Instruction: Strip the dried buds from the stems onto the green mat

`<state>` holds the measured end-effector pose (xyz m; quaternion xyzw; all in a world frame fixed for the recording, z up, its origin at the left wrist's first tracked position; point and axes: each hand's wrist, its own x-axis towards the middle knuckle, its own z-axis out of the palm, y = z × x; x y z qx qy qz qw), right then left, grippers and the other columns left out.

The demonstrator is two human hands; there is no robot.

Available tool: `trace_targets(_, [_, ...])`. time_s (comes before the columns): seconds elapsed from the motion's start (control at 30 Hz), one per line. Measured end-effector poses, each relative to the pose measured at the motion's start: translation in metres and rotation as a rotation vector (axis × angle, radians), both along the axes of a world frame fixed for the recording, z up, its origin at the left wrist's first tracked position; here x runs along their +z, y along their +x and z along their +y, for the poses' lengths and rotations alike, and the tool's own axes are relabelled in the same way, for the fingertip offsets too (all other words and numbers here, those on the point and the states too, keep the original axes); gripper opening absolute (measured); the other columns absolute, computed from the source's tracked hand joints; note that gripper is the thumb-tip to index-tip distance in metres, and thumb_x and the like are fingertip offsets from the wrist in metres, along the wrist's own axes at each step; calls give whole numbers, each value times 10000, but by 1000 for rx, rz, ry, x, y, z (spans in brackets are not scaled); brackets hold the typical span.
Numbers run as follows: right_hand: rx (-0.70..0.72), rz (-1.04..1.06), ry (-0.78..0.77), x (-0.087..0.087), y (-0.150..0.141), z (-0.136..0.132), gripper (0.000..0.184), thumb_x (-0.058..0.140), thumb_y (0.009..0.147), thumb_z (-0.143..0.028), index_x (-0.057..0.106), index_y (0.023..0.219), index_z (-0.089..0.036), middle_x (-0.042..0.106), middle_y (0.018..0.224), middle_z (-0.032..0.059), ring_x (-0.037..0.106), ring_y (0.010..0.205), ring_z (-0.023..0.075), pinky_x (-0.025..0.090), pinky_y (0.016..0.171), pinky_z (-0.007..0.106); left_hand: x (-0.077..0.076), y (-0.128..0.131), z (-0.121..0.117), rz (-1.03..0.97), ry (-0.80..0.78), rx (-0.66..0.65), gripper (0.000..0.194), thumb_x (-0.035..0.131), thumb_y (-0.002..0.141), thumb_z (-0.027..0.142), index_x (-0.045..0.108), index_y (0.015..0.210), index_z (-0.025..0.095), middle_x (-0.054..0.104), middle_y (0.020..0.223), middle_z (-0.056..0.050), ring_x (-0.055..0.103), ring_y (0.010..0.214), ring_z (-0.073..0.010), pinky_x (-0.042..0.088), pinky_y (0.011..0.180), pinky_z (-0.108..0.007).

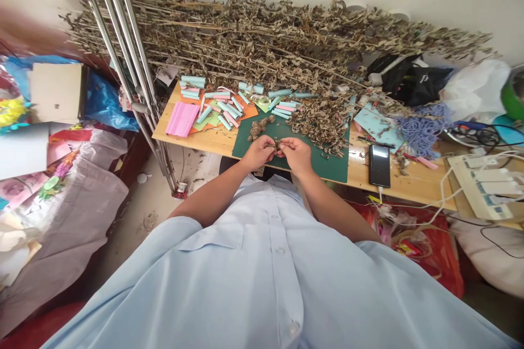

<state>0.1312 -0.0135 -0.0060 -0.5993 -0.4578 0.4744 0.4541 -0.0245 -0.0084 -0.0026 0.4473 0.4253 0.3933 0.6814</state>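
Left hand (258, 152): closed in a pinch, fingers curled around the left side of the clump

Right hand (297, 155): also pinching, fingertips meeting the left hand's at the clump

Held thing: a small clump of dried leaves (278, 145), gripped by both hands at frame centre, above the near edge of the mat

Mat: a dark green cutting mat (327, 168) lay under the hands, carrying a small heap of dried leaves (261, 127) and a larger heap of crumbled dried leaves (321, 126)

Table: a wooden tabletop (196, 142) held everything here

Left of mat: pale blue paper rolls (227, 110) lay scattered; a pink paper stack (182, 119) sat farther left

Right of mat: a black smartphone (379, 166), a light blue paper sheet (379, 128), a tangle of purple yarn (423, 130)

Top of frame: long dried leafy branches (245, 38) lay along the wall, steel poles (123, 54) slanting across their left end
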Motion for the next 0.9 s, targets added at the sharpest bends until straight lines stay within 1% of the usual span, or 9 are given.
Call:
trace_targets(0.1, [26, -177, 90, 2, 6, 1, 233, 629, 818, -392, 692, 930, -197, 716, 789, 44, 680, 661, 193, 598, 695, 373, 0, 1, 0, -39, -51, 13, 174, 583, 799, 170, 481, 939, 184, 614, 689, 22, 509, 485, -64, 332, 481, -186])
trace_targets(0.23, [91, -482, 309, 7, 12, 1, 189, 563, 878, -300, 722, 921, -210, 727, 941, 78, 676, 834, 216, 560, 858, 400, 1, 1, 1, -44, -84, 8, 198, 596, 798, 191, 474, 954, 187, 626, 707, 19, 512, 489, -64, 338, 484, -179])
trace_targets(0.3, [122, -540, 372, 9, 14, 0, 189, 554, 887, -271, 731, 911, -211, 726, 979, 90, 666, 933, 233, 539, 914, 407, 0, 1, 1, -48, -81, 3, 202, 597, 798, 199, 471, 956, 191, 626, 707, 22, 512, 491, -65, 331, 481, -174])
trace_targets(0.37, [130, -544, 403, 9, 14, 0, 202, 545, 896, -258, 740, 922, -209, 725, 1021, 99, 658, 997, 241, 526, 952, 412, 1, 1, 1, -47, -71, -3, 199, 595, 798, 201, 472, 954, 191, 628, 709, 21, 514, 496, -65, 322, 478, -170])
trace_targets(0.47, [107, -512, 398, 6, 16, 1, 225, 538, 907, -269, 751, 947, -209, 719, 1073, 103, 662, 1017, 245, 531, 963, 426, 1, 1, 1, -36, -71, -3, 194, 589, 796, 195, 473, 952, 187, 630, 710, 19, 520, 500, -63, 325, 485, -166])
trace_targets(0.6, [56, -470, 354, 1, 17, 1, 244, 547, 906, -292, 757, 993, -203, 735, 1060, 103, 680, 992, 251, 545, 935, 426, 3, 1, 1, -27, -90, -6, 195, 580, 792, 183, 472, 954, 187, 632, 713, 19, 523, 500, -64, 334, 492, -170])
trace_targets(0.73, [26, -421, 280, 2, 16, -2, 262, 575, 895, -332, 751, 1037, -200, 749, 1048, 98, 696, 905, 236, 559, 867, 395, 2, 0, 1, -30, -84, -25, 214, 575, 791, 176, 474, 979, 188, 629, 722, 22, 527, 508, -64, 343, 497, -172])
trace_targets(0.83, [87, -354, 207, 4, 13, -5, 266, 602, 879, -364, 745, 1035, -202, 758, 959, 77, 683, 731, 200, 570, 755, 362, -2, 0, 2, -43, -56, -40, 233, 579, 795, 186, 473, 1003, 188, 624, 740, 25, 534, 514, -63, 347, 497, -175])
trace_targets(0.9, [154, -296, 178, 4, 11, -6, 269, 624, 858, -360, 735, 1048, -206, 757, 918, 58, 669, 671, 181, 570, 706, 345, -6, 1, 2, -46, -14, -43, 233, 585, 800, 195, 471, 1003, 188, 610, 741, 35, 528, 513, -58, 352, 499, -176])
